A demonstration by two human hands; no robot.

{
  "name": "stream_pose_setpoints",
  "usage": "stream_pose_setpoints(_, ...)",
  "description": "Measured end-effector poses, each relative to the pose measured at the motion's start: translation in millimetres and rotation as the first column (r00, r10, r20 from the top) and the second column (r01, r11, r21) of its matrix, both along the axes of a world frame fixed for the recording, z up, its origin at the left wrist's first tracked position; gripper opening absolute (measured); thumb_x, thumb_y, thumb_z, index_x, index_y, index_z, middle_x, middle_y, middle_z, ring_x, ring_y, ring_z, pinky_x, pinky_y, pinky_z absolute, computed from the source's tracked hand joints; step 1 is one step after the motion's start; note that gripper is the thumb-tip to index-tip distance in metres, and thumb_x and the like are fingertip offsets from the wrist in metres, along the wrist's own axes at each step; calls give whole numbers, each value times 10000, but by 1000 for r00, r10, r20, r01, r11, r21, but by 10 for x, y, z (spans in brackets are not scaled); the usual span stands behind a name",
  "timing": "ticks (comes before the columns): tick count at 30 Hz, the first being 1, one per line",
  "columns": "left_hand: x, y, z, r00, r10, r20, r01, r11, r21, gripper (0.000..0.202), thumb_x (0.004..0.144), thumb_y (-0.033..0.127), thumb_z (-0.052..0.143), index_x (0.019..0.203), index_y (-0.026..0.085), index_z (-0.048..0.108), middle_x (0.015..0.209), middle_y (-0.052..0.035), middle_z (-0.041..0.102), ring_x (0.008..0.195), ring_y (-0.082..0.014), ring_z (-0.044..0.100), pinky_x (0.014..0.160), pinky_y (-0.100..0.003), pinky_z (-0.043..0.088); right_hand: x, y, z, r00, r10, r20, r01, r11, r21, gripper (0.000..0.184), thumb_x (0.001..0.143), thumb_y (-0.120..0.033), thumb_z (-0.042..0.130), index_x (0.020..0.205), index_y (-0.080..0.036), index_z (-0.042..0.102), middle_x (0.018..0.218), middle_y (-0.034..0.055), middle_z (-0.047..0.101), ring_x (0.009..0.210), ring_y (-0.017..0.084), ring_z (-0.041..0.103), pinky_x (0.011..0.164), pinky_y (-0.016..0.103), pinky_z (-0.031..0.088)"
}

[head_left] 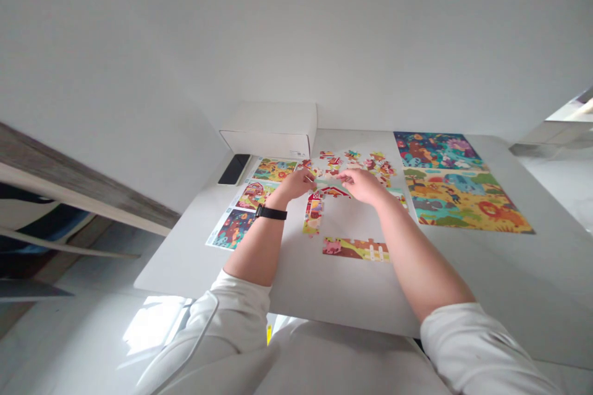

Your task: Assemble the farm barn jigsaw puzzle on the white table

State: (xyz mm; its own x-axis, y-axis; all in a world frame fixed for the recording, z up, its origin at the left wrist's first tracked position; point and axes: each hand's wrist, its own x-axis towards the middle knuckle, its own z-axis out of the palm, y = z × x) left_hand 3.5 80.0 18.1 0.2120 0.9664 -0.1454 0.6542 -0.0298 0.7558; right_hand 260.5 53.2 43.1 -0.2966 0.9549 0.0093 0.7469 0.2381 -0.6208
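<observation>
My left hand (pixel 296 184), with a black watch on the wrist, hovers over the white table (pixel 194 241) with its fingers curled, pinching what looks like a small puzzle piece. My right hand (pixel 362 185) is close beside it, fingers bent and closed over the upper edge of a partly built jigsaw (pixel 319 200) with a red barn. A joined strip of pieces (pixel 356 249) lies nearer to me. Loose puzzle pieces (pixel 359 162) are scattered just beyond both hands.
A white box (pixel 271 128) stands at the back of the table, with a black phone (pixel 234 169) to its left. A picture sheet (pixel 248 200) lies left of my hands. Two finished puzzles (pixel 456 182) lie on the right. A shelf edge (pixel 83 197) runs along the left.
</observation>
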Motion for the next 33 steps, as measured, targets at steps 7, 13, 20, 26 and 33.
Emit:
stream_pose_setpoints(7,41,23,-80,990,52,-134,-47,998,36,182,855,267,743,1012,189,792,846,-40,801,746,-183,702,697,-275,496,-135,5,-188,975,84,207,-93,995,33,402,984,-62,633,1313,-239,781,1460,109,716,1303,264,688,1123,375,522)
stream_pose_setpoints(13,82,-13,-54,977,61,-206,-47,996,69,242,883,303,720,1071,191,824,895,-52,816,797,-199,725,746,-282,521,-186,-15,-236,953,125,274,-144,988,52,393,1009,-78,597,1325,-216,784,1419,124,721,1290,263,678,1132,362,500)
stream_pose_setpoints(20,115,-22,-64,971,73,-229,-45,991,124,253,859,290,732,1067,196,841,908,-70,814,847,-237,736,817,-321,553,-250,11,-413,937,237,255,-281,948,152,465,960,9,586,1292,-229,807,1398,97,741,1325,255,648,1200,401,447)
stream_pose_setpoints(26,104,-44,-24,966,65,-248,-28,988,151,244,878,299,735,1090,215,822,898,-64,808,890,-243,741,820,-311,545,-266,34,-524,919,290,267,-339,927,161,487,973,-2,581,1318,-259,808,1401,94,752,1295,260,670,1218,456,428)
stream_pose_setpoints(33,-94,-101,104,909,-32,-417,84,991,108,410,796,320,871,1174,217,750,967,-59,804,874,-240,727,766,-298,497,-249,72,-619,920,284,270,-337,925,176,477,971,-15,593,1312,-262,818,1412,115,745,1301,270,673,1233,466,425)
